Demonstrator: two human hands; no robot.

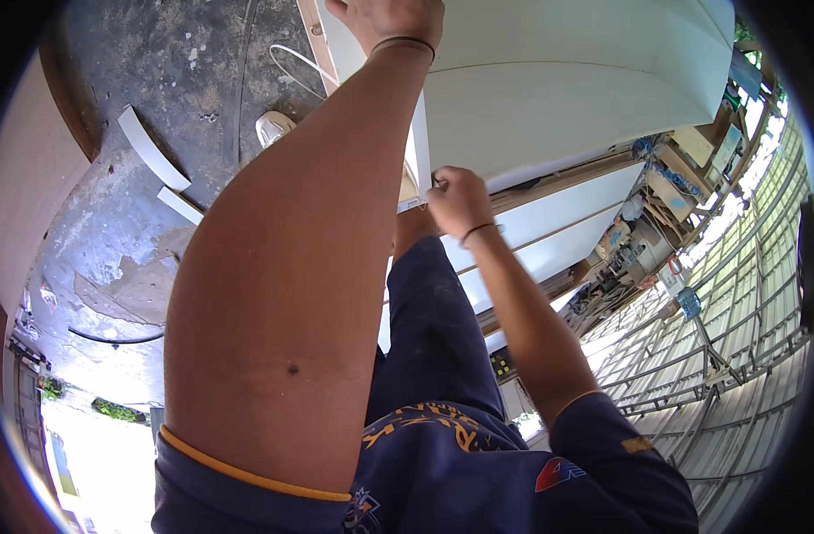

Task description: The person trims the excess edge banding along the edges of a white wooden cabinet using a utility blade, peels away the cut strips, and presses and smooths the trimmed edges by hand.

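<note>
My left arm stretches up across the picture, and my left hand [393, 22] is at the top edge by the near end of a large pale panel [567, 116]. Its thumb side points left; most of its fingers are cut off by the picture edge. My right hand [460, 203] is closed beside the panel's lower corner, next to a narrow white strip [421, 142]. A small dark bit shows at its fingertips, too little to name. Both wrists wear a thin dark band.
Curved white offcuts [151, 149] lie on the stained concrete floor [95, 222] at left, near a pale shoe [271, 129]. A loop of white cord or strip [291, 62] is beside the panel. Wooden beams [558, 185] run below it, with clutter [629, 245] along the right.
</note>
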